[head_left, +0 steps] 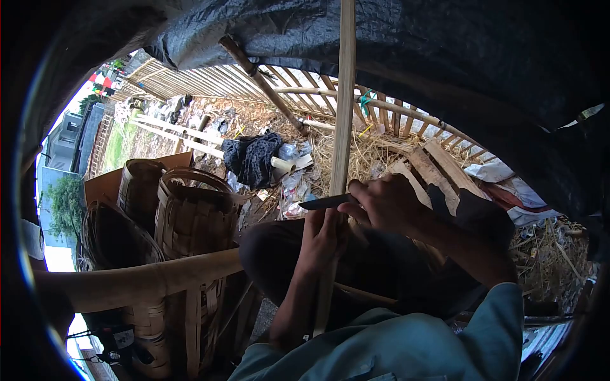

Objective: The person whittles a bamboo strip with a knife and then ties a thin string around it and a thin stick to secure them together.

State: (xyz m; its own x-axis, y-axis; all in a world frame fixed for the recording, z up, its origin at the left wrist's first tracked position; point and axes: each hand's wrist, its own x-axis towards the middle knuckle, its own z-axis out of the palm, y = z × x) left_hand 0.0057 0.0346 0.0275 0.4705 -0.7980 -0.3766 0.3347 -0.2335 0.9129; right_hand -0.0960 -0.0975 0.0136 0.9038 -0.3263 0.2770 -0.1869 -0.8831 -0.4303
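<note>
A long pale bamboo strip (344, 101) runs upright through the middle of the view, its lower end passing down toward my lap. My left hand (321, 240) is closed around it at knee height. Just above that, my right hand (389, 202) grips a knife (321, 202), its handle hidden in the fist. The dark blade points left and lies across the strip, close over my left fingers. Both hands are over my dark-trousered legs (270, 244).
Woven bamboo baskets (197, 209) stand at the left behind a thick bamboo pole (146, 279). A slatted bamboo fence (305, 95) crosses the back. Dark cloth (254, 157), litter and straw (356, 155) lie on the ground, with wooden boards (438, 168) at right. A dark tarp (445, 57) hangs overhead.
</note>
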